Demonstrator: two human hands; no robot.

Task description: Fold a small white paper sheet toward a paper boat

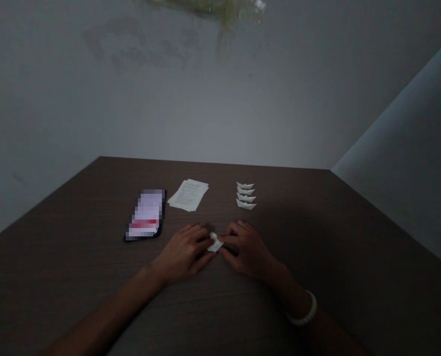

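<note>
A small folded piece of white paper [215, 243] lies between my two hands, low over the table. My left hand [188, 249] grips its left side with thumb and fingers. On the opposite side, my right hand [248, 249] pinches the paper's right edge, a pale bracelet on that wrist. Parts of the paper are hidden under the fingertips. Just beyond my right hand, several small white paper boats [246, 196] stand in a column, one behind another. A stack of printed paper sheets [189, 195] lies farther off, beyond my left hand.
A phone [145, 215] with a lit, blurred screen lies on the left of the dark brown wooden table [279, 316]. The table's far edge meets a grey wall [220, 113]. A sloping pale surface [409, 138] rises on the right.
</note>
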